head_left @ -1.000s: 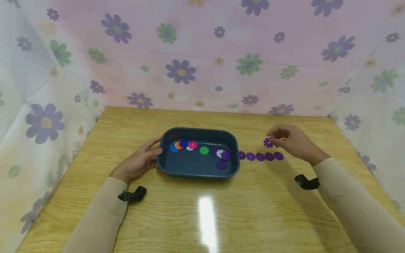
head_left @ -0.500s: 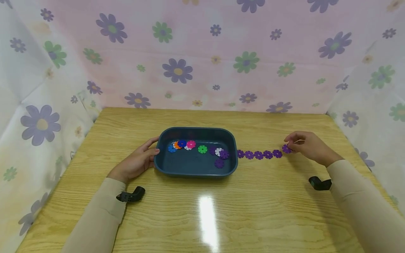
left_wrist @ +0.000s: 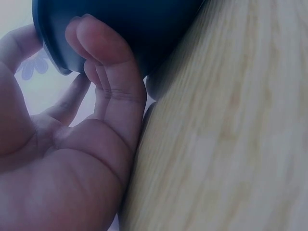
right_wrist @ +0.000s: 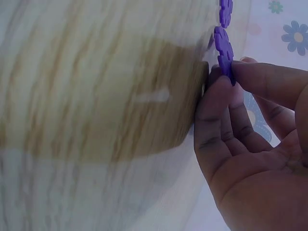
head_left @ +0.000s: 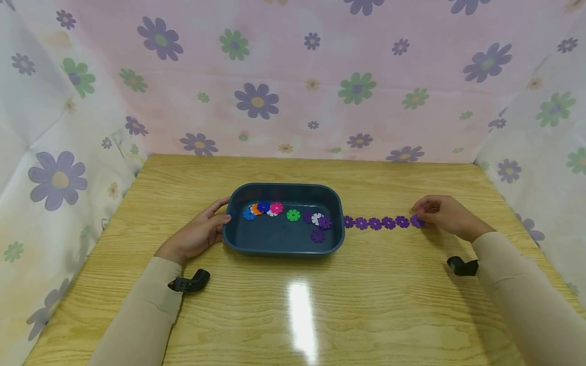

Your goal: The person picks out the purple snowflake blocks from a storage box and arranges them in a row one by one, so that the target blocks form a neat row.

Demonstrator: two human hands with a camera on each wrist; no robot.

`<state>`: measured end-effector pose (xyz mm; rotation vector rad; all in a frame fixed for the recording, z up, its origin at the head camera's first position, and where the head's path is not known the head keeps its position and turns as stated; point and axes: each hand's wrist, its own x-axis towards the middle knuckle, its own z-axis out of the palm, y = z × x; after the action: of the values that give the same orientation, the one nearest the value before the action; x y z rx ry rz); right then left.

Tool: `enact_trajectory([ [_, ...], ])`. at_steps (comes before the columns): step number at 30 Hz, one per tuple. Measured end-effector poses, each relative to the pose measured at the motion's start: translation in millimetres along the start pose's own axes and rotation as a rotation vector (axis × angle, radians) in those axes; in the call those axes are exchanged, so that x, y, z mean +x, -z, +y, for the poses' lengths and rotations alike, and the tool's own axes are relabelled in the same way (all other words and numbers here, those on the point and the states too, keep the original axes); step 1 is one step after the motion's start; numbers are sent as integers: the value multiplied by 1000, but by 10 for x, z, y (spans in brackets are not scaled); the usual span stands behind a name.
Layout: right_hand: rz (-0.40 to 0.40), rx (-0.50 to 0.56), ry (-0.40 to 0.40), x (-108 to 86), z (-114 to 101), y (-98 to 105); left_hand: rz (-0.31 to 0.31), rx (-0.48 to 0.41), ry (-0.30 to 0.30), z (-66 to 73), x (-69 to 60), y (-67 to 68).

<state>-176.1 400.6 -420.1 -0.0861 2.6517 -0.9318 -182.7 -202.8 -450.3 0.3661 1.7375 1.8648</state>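
Observation:
A dark blue-grey plastic basin (head_left: 274, 246) stands left of the table's middle. My left hand (head_left: 198, 233) grips its left end, thumb at the rim; the left wrist view shows curled fingers (left_wrist: 108, 45) against the basin's outer wall (left_wrist: 139, 24). My right hand (head_left: 443, 217) pinches a purple notched snowflake disc (head_left: 417, 220) between thumb and fingers, low over the table at the right end of a row of purple discs (head_left: 375, 223). In the right wrist view the pinched disc (right_wrist: 224, 50) tilts beside its neighbour (right_wrist: 225, 12); whether it touches the table is unclear.
Inside the basin lie several loose discs, among them a green one (head_left: 293, 215), a pink one (head_left: 276, 208) and a purple one (head_left: 318, 235). The row of discs starts at the basin's right wall. Flower-printed cloth (head_left: 293, 101) encloses the wooden table (head_left: 229, 315).
My right hand has carried the purple disc rightward and down from above the row to its right end. The left hand still holds the basin in place.

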Motion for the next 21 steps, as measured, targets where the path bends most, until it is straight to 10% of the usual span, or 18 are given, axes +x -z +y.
enact_trajectory([
  [15, 28, -57, 25, 37, -44, -54, 7, 4, -2, -10, 3, -4],
  [21, 107, -161, 100, 30, -384, -83, 10, 3, 1, -16, 14, 5],
])
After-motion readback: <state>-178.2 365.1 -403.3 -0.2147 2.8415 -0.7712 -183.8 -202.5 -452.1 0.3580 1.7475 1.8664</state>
